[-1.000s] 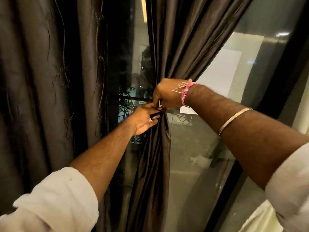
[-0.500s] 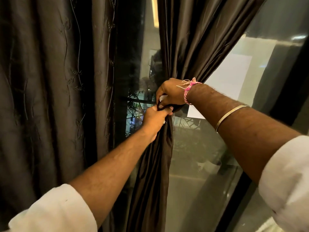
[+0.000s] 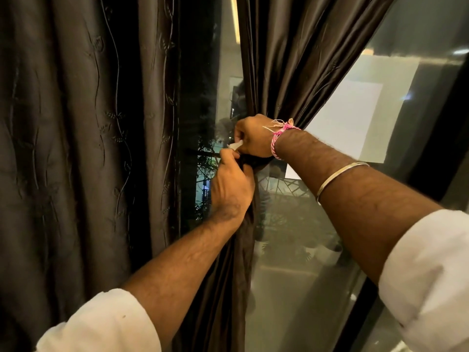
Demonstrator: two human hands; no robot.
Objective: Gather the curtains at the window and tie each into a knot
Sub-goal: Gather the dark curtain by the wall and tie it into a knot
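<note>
A plain dark brown curtain (image 3: 291, 59) hangs in the middle of the window, drawn into a tight bunch at hand height, and falls in a narrow column (image 3: 228, 288) below. My right hand (image 3: 253, 138) grips the bunch from above, with a small white piece pinched at its fingers. My left hand (image 3: 232, 189) is closed around the gathered cloth just beneath it, the two hands touching. A second dark curtain (image 3: 76, 148) with an embroidered vine pattern hangs loose on the left.
Window glass (image 3: 317, 237) shows behind the curtains, with room reflections and plants outside. A dark window frame (image 3: 375, 301) runs diagonally at the lower right. A dark vertical frame bar (image 3: 198, 72) stands between the two curtains.
My left hand has turned and slid down, closing around the bunched cloth below my right hand. The view has moved closer to the curtain.
</note>
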